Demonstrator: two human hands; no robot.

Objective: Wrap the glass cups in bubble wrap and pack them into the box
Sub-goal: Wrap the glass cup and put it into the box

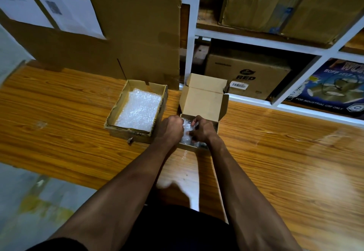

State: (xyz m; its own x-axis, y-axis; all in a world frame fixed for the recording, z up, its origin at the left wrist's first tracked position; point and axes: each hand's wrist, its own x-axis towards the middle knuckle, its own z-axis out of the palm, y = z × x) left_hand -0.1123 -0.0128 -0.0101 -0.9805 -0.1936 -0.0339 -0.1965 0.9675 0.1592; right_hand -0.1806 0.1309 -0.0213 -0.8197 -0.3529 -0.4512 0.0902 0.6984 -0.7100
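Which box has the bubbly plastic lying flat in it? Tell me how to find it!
Look at the wooden table; two small cardboard boxes sit side by side near its back edge. Pick the open tray box on the left, lined with white bubble wrap. Its neighbour, the lidded box, has a tall flap standing up and both hands inside.

Bare forearms, no sleeves or jewellery showing; dark clothing (pixel 177 229) at the lap.
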